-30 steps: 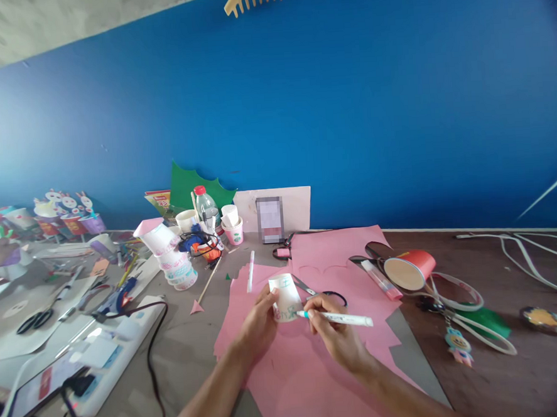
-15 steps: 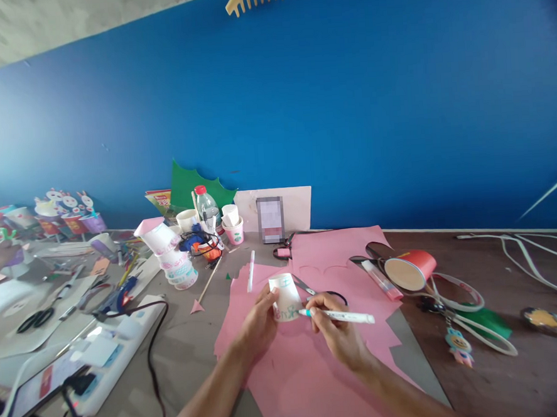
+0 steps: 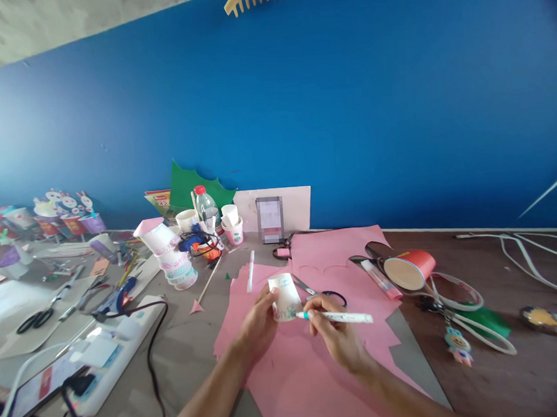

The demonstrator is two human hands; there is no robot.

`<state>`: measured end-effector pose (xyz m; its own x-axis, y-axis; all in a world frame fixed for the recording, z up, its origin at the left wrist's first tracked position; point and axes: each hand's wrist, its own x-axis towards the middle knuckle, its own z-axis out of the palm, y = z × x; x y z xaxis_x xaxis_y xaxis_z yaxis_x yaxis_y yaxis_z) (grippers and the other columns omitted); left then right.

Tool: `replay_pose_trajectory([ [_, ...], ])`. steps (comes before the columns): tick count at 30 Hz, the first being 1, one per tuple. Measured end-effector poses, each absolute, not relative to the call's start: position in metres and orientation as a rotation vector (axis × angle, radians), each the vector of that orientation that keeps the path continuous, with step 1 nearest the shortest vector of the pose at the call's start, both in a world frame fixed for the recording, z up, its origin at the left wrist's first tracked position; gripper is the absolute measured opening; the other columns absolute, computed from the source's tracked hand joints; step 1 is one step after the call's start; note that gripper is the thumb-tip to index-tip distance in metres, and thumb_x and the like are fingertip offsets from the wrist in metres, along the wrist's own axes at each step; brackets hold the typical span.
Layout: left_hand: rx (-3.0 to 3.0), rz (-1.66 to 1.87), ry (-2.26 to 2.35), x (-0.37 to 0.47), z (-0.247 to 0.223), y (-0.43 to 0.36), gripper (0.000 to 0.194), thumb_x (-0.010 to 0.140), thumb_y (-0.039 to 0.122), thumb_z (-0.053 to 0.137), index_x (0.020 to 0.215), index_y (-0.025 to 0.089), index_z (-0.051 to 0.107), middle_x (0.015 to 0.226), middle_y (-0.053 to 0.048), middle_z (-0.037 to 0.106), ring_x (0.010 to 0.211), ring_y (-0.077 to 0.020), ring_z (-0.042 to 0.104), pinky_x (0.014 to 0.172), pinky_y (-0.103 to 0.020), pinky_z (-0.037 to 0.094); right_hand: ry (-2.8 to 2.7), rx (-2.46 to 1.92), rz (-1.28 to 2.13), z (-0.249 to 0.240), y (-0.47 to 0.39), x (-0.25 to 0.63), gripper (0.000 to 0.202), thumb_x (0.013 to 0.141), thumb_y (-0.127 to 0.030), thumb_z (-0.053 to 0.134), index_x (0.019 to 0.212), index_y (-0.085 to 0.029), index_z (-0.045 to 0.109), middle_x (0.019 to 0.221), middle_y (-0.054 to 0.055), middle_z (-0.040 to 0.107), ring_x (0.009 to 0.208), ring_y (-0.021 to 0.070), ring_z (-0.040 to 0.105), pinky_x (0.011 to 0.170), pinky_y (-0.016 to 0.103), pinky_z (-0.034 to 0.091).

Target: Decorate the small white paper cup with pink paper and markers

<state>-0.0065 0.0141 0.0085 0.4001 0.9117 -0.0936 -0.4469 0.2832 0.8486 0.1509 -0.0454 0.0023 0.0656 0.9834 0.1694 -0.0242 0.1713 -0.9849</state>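
Observation:
My left hand (image 3: 260, 316) grips a white paper cup (image 3: 285, 294) by its left side, thumb on the front. Teal-green marks show near the cup's top and pinkish and green drawing along its lower edge. In my right hand (image 3: 331, 331) is a white marker (image 3: 349, 317) with a teal tip end, held like a pen. Its tip meets or nearly meets the cup's lower right; exact contact is too small to tell. Pink paper (image 3: 293, 384) lies beneath both hands. Scissors (image 3: 334, 298) rest on it just behind my right hand, partly hidden.
Stacked decorated cups (image 3: 175, 265) stand at left, near a bottle (image 3: 206, 206). A power strip (image 3: 112, 351) with a dark cable lies at lower left. On the right are a tipped red cup (image 3: 412, 269) and a pink-white marker (image 3: 381, 279). Another pen (image 3: 251, 271) lies behind the cup.
The marker tip has shifted slightly left and down along the cup's lower edge with my right hand. My left hand and the cup hold nearly the same place.

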Motion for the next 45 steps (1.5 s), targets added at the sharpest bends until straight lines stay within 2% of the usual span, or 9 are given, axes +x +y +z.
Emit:
replay_pose_trajectory([
  [4,0.779,0.989,0.636,-0.006,0.009,0.014,0.029,0.081,0.039,0.075,0.095,0.014,0.067,0.083,-0.003,0.067,0.073,-0.0155,0.059,0.071,-0.026,0.045,-1.022,-1.098,0.998,0.001,-0.038,0.155,0.027,0.089,-0.047,0.058,0.079,-0.022,0.059,0.057,-0.003,0.054,0.056,0.0143,0.048,0.055,0.026,0.039],
  [9,0.719,0.980,0.648,-0.005,0.013,0.014,0.032,0.076,0.038,0.080,0.094,0.015,0.068,0.089,-0.006,0.071,0.086,-0.0219,0.065,0.078,-0.029,0.047,-0.940,-1.113,0.959,-0.001,-0.037,0.155,0.028,0.089,-0.051,0.062,0.090,-0.023,0.061,0.070,-0.001,0.061,0.067,0.0162,0.056,0.062,0.027,0.045],
  [17,0.709,1.009,0.652,-0.003,0.011,0.016,0.037,0.073,0.042,0.081,0.094,0.014,0.069,0.082,-0.005,0.071,0.087,-0.0235,0.067,0.080,-0.031,0.049,-1.025,-1.029,0.993,-0.004,-0.038,0.152,0.030,0.090,-0.053,0.061,0.090,-0.023,0.063,0.070,0.000,0.063,0.072,0.0182,0.057,0.077,0.035,0.049],
  [23,0.732,1.005,0.686,-0.002,0.010,0.015,0.038,0.071,0.046,0.082,0.090,0.015,0.070,0.085,-0.006,0.071,0.093,-0.0247,0.066,0.081,-0.030,0.049,-1.018,-1.026,0.992,-0.005,-0.037,0.151,0.031,0.089,-0.054,0.062,0.089,-0.023,0.064,0.068,0.000,0.064,0.070,0.0182,0.058,0.074,0.033,0.048],
  [27,0.791,1.003,0.682,-0.004,0.008,0.014,0.038,0.072,0.046,0.082,0.093,0.016,0.070,0.087,-0.005,0.071,0.092,-0.0232,0.066,0.080,-0.029,0.049,-1.023,-1.040,0.994,-0.001,-0.038,0.151,0.030,0.087,-0.053,0.063,0.086,-0.023,0.064,0.066,0.000,0.064,0.068,0.0182,0.058,0.069,0.031,0.047],
  [36,0.776,1.008,0.734,-0.004,0.013,0.014,0.041,0.068,0.050,0.082,0.083,0.015,0.069,0.083,-0.006,0.071,0.088,-0.0246,0.065,0.075,-0.030,0.049,-1.022,-1.018,1.027,0.003,-0.040,0.152,0.024,0.084,-0.045,0.064,0.079,-0.021,0.064,0.058,-0.001,0.061,0.057,0.0154,0.052,0.057,0.027,0.041],
  [45,0.776,1.004,0.684,-0.005,0.010,0.014,0.034,0.073,0.045,0.080,0.084,0.015,0.068,0.077,-0.004,0.068,0.082,-0.0232,0.065,0.074,-0.030,0.048,-1.050,-1.068,1.009,0.000,-0.041,0.152,0.022,0.085,-0.044,0.063,0.081,-0.022,0.063,0.059,-0.001,0.060,0.057,0.0158,0.051,0.055,0.027,0.040],
])
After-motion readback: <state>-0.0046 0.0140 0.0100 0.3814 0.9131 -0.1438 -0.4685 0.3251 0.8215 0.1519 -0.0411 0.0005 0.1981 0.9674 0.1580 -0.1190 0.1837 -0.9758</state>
